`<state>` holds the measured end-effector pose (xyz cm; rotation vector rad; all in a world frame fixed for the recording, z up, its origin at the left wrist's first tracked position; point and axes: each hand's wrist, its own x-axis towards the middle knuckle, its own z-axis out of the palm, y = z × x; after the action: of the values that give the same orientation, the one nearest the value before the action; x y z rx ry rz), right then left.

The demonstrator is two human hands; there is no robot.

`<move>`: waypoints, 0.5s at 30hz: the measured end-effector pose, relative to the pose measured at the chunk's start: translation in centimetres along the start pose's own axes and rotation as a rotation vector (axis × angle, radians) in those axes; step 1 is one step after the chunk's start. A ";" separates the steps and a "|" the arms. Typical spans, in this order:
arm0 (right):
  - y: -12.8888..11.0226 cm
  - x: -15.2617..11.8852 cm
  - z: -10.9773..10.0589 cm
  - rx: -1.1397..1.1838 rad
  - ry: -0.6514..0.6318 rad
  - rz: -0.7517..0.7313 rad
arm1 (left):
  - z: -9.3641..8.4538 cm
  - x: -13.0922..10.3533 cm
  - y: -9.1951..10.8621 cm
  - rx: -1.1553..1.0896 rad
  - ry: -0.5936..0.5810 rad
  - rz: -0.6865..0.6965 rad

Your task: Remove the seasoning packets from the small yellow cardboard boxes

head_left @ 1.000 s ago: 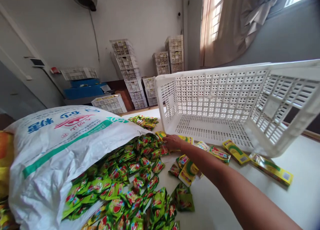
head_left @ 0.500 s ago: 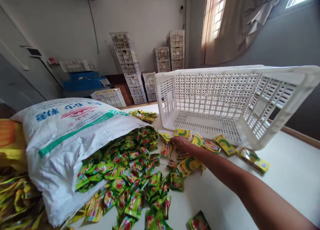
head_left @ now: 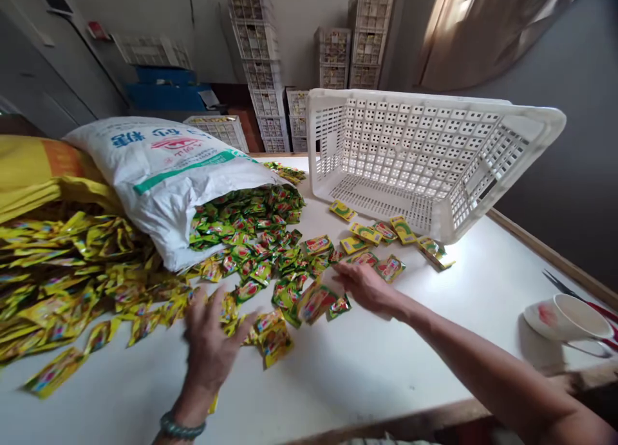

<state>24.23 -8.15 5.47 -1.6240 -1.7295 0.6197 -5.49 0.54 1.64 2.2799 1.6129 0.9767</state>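
- Left hand is spread wide near small yellow packets; a careless sweep could scatter them.
- Right hand seems to pinch a blurry packet over the surface; a loose grip could drop it.
- White bag lies open behind; a bump could spill green packets.

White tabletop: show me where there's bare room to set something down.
Bare: between plastic crate, right forearm and flowered cup; also the near strip between left hand and right forearm. Crowded: the left, with yellow packets, and before the white sack, with green packets.
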 end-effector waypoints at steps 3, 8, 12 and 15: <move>-1.3 -2.1 3.1 0.221 -0.181 0.055 | 1.5 -3.1 5.0 -0.416 -0.495 0.029; 2.4 -2.7 5.8 -0.222 0.140 0.224 | 2.6 -7.5 5.4 -0.692 -0.614 -0.358; 5.2 -3.1 7.3 -0.484 0.168 0.225 | 0.8 -8.9 2.3 -0.746 -0.561 -0.498; 4.1 -3.6 8.6 -0.261 0.094 0.214 | -0.7 -9.2 1.2 -0.810 -0.545 -0.567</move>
<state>20.57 -10.33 -3.77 -2.0059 -1.6334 0.4195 -6.81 -8.34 -0.94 1.2797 1.1937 0.6109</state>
